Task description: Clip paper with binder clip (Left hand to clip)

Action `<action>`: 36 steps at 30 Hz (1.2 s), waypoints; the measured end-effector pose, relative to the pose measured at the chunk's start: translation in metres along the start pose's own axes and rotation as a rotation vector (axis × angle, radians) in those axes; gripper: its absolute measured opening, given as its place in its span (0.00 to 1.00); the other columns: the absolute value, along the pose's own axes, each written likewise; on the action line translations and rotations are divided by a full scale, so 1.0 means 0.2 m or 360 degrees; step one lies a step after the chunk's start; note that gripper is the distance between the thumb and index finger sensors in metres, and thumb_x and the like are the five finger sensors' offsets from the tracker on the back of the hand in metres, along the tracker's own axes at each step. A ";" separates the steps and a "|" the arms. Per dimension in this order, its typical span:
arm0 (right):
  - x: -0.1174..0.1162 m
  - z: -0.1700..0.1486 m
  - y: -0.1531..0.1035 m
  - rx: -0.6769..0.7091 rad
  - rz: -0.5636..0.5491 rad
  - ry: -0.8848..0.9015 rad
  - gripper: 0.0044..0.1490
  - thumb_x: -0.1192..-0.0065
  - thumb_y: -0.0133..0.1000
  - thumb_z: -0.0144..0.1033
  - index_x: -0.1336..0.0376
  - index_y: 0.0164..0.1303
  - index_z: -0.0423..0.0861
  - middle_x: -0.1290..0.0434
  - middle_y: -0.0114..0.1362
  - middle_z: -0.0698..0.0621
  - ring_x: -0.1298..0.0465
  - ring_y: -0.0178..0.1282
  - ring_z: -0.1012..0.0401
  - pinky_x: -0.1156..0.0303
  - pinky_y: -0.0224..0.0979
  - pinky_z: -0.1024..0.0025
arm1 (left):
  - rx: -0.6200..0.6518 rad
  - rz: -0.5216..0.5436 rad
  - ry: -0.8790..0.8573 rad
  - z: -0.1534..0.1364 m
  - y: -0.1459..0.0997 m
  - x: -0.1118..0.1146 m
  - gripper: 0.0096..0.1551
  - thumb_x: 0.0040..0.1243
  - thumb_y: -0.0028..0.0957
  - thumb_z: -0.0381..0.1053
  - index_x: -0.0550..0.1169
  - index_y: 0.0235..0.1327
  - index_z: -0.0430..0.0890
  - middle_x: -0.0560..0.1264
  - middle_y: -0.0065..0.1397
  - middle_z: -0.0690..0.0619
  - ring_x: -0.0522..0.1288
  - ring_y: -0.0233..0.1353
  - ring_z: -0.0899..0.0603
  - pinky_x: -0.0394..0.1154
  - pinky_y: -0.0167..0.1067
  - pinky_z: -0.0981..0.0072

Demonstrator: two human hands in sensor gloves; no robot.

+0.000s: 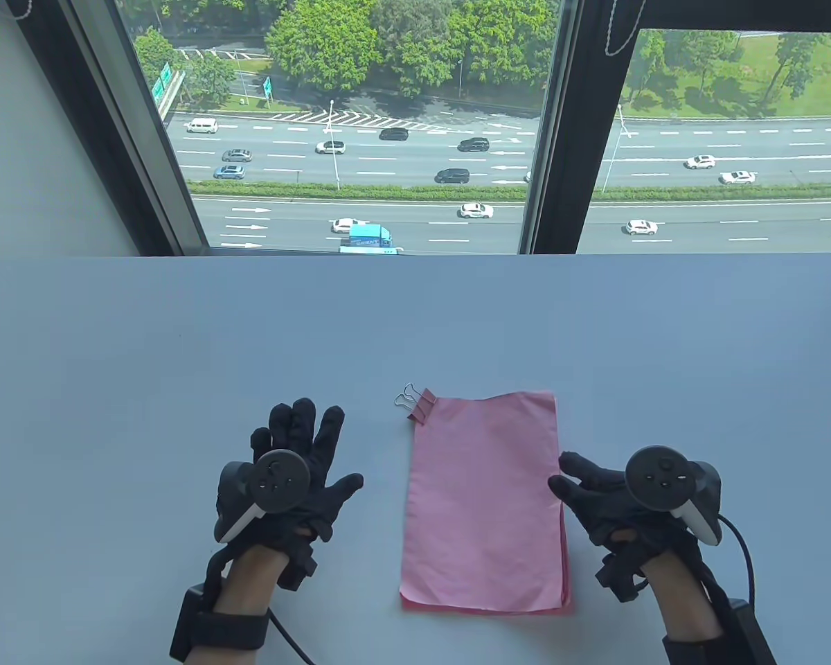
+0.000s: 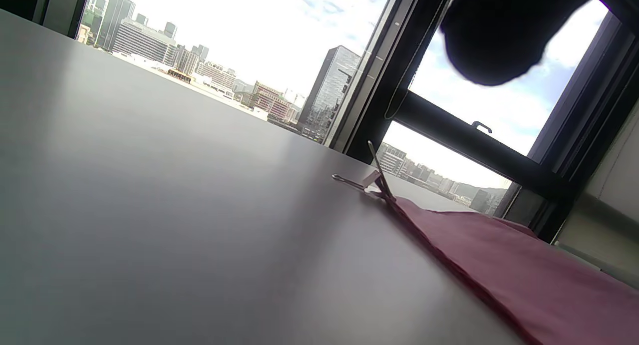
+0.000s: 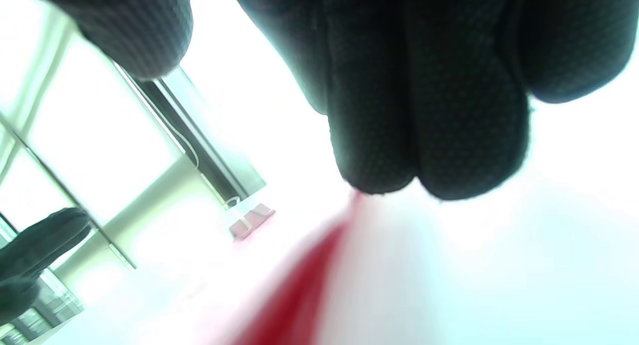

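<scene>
A stack of pink paper (image 1: 486,502) lies on the table between my hands. A pink binder clip (image 1: 419,405) with wire handles grips its far left corner; it also shows in the left wrist view (image 2: 375,182) and, blurred, in the right wrist view (image 3: 252,220). My left hand (image 1: 298,460) lies flat on the table left of the paper, fingers spread, holding nothing. My right hand (image 1: 599,495) rests at the paper's right edge, fingertips (image 3: 424,175) touching the stack. The paper shows in the left wrist view (image 2: 519,275).
The grey table (image 1: 180,346) runs back to a window (image 1: 360,125) above its far edge. Black cables (image 1: 741,547) trail from both wrists toward the near edge.
</scene>
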State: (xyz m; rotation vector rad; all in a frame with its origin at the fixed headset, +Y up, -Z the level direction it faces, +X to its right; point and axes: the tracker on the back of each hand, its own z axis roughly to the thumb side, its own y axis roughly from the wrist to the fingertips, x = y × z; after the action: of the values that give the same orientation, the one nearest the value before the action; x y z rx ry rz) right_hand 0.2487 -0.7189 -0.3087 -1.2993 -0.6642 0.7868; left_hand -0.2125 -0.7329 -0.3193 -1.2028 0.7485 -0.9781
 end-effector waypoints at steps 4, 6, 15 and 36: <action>0.05 -0.07 -0.01 -0.0052 -0.0112 -0.0149 0.48 0.37 0.50 0.62 0.36 0.74 0.42 0.18 0.58 0.39 0.17 0.49 0.40 0.27 0.54 0.38 | -0.0053 -0.0020 -0.0007 -0.03 0.01 0.01 0.54 0.59 0.49 0.71 0.47 0.83 0.61 0.35 0.86 0.49 0.25 0.79 0.38 0.27 0.67 0.38; 0.07 -0.09 -0.01 -0.0071 -0.0127 -0.0198 0.49 0.37 0.51 0.63 0.41 0.78 0.47 0.24 0.67 0.37 0.22 0.58 0.38 0.30 0.58 0.36 | -0.0062 -0.0027 0.0000 -0.04 0.01 0.02 0.55 0.59 0.49 0.72 0.46 0.83 0.61 0.33 0.86 0.50 0.23 0.78 0.39 0.26 0.66 0.39; 0.06 -0.14 -0.01 -0.0141 -0.0064 -0.0203 0.57 0.41 0.51 0.70 0.57 0.84 0.56 0.69 0.84 0.40 0.69 0.78 0.33 0.68 0.66 0.25 | -0.0101 -0.0058 0.0009 -0.05 0.01 0.01 0.56 0.57 0.49 0.74 0.45 0.83 0.62 0.31 0.86 0.50 0.20 0.76 0.39 0.21 0.61 0.39; 0.03 -0.16 0.01 -0.0169 0.0054 -0.0061 0.59 0.42 0.51 0.72 0.60 0.84 0.54 0.72 0.83 0.40 0.74 0.76 0.34 0.71 0.65 0.26 | -0.0112 -0.0056 -0.0044 -0.05 -0.01 -0.01 0.56 0.57 0.49 0.74 0.44 0.83 0.62 0.30 0.85 0.50 0.20 0.76 0.39 0.21 0.61 0.39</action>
State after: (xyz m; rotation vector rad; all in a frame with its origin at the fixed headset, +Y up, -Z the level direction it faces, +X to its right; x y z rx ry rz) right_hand 0.2785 -0.7324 -0.3153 -1.3975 -0.7242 0.8150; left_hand -0.2231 -0.7349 -0.3201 -1.2919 0.7472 -0.9692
